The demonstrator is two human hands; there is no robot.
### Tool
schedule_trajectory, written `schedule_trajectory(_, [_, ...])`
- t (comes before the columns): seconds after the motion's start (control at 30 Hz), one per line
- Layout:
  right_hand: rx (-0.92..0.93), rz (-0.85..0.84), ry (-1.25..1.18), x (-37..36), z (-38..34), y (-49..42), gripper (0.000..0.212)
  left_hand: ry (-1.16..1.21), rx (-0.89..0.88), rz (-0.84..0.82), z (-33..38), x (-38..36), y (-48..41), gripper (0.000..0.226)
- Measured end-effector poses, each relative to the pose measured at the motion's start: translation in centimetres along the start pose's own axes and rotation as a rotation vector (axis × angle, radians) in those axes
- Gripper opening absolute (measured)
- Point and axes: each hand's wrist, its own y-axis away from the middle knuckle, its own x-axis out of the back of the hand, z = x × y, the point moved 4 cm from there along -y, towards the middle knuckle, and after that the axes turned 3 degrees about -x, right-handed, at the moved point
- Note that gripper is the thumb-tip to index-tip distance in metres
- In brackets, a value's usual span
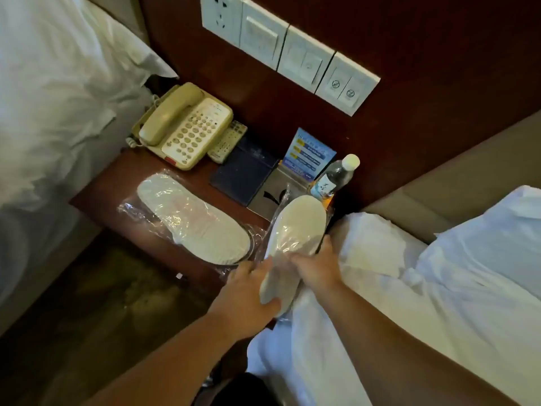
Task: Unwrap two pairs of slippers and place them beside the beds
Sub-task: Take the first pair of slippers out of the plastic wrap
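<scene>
One pair of white slippers in clear plastic wrap [193, 218] lies flat on the dark wooden nightstand [102, 197]. A second wrapped pair of slippers [295, 230] is lifted at the nightstand's right edge, sole side up and tilted. My left hand [248, 300] grips its near end, thumb under and fingers over the wrap. My right hand [316, 268] holds its right side, fingers curled round the edge. The plastic covers both pairs.
A beige telephone [181, 127], a remote [227, 142], a dark folder [243, 171], a blue card [310, 153] and a water bottle [336, 177] crowd the nightstand's back. White-sheeted beds flank it, left bed [44, 112] and right bed [439, 288]. Dark carpet [102, 303] lies between.
</scene>
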Motion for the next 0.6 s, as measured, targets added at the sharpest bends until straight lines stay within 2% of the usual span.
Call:
schedule_trajectory(0.07, [-0.044, 0.054, -0.057, -0.7, 0.9, -0.5, 0.126, 0.017, -0.019, -0.046, -0.6, -1.3, -0.6, 0.077])
schedule_trajectory(0.17, [-0.108, 0.008, -0.254, -2.1, 2.3, -1.9, 0.122, 0.010, -0.041, -0.045, -1.3, -3.1, -1.7, 0.081])
schedule_trajectory(0.43, [-0.050, -0.204, -0.507, -3.0, 3.8, -2.9, 0.047, -0.055, -0.087, 0.172, -2.3, -5.2, -1.2, 0.088])
schedule_trajectory(0.5, [-0.008, -0.251, -0.575, -2.7, 4.2, -2.2, 0.043, -0.009, -0.091, 0.226, -1.9, -5.5, -0.5, 0.091])
schedule_trajectory(0.6, [0.078, -0.306, -0.671, -2.0, 4.5, -0.3, 0.043, 0.212, -0.073, 0.296, -0.7, -5.5, 1.1, 0.089])
